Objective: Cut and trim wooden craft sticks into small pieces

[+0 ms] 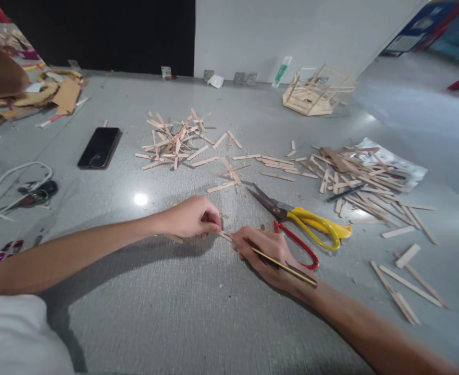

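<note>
My left hand [196, 216] pinches one end of a small wooden craft stick [224, 236] just above the table. From the other side, my right hand [266, 252] grips a black-and-gold pencil [286, 267], its tip end at the stick and hidden by my fingers. Under my left hand another craft stick [175, 238] partly shows. Just beyond my right hand lies a pair of shears [276, 208] with one yellow and one red handle, blades apart and pointing up and left.
Craft sticks lie in a pile [176, 140] ahead and a larger heap [362, 177] at right, with a dark pen [344, 192] on it. A stick-built frame [315, 96] stands by the back panel. At left are a phone [100, 148] and a white cable [16, 177].
</note>
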Demonstrator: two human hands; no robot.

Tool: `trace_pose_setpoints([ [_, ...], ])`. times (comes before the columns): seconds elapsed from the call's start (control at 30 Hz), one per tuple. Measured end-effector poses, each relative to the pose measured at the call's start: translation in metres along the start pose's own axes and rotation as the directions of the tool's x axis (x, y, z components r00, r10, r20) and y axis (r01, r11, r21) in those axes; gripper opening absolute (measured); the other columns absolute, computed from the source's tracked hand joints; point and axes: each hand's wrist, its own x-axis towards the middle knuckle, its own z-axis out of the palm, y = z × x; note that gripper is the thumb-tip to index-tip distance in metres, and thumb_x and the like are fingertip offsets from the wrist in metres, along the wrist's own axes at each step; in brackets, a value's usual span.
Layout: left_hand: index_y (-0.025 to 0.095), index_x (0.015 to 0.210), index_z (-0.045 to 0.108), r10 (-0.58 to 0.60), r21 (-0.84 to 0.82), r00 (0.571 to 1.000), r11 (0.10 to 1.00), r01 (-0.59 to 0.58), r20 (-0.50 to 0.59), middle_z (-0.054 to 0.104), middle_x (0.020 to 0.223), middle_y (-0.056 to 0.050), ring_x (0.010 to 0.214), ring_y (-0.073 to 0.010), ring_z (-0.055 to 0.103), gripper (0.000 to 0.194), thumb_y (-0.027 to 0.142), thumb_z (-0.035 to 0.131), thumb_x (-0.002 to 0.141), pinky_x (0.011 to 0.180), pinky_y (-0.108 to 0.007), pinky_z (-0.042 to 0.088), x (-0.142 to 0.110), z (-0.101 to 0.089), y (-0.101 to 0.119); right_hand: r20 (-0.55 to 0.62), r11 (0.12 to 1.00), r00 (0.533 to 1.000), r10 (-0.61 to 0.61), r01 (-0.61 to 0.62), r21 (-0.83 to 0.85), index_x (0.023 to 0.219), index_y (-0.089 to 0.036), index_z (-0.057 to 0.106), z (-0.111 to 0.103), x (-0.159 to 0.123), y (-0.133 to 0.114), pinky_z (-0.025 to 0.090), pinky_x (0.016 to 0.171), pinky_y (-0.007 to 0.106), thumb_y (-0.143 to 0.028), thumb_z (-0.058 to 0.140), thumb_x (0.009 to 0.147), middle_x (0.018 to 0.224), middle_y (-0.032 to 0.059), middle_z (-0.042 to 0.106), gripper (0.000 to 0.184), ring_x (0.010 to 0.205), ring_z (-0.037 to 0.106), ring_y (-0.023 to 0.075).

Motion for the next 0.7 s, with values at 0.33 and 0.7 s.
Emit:
trace_pose_setpoints([
  [0.33,0.014,0.073,0.068,-0.006,0.009,1.000,1.000,0.006,0.003,0.062,0.053,0.001,0.047,-0.0107,0.061,0.021,0.026,0.066,0.090,0.052,-0.020,0.045,-0.0003,-0.0002,0.0039,0.037,1.000,0.999,-0.011,0.011,0.006,0.085,-0.020,0.056,0.0008,0.0003,0.0005,0.041,0.055,0.022,-0.027,0.043,0.103,0.065,-0.0046,0.056,0.023,0.055,0.055,0.0079],
  [0.7,0.014,0.073,0.068,-0.009,0.016,1.000,1.000,0.009,-0.005,0.061,0.053,0.002,0.046,-0.0099,0.060,0.019,0.024,0.066,0.089,0.050,-0.018,0.044,0.0004,0.0006,0.0021,0.077,0.993,0.993,-0.089,0.094,-0.065,0.083,-0.023,0.051,-0.0016,0.0041,-0.0039,0.039,0.055,0.025,-0.023,0.040,0.103,0.068,-0.0017,0.057,0.023,0.056,0.052,0.0108],
])
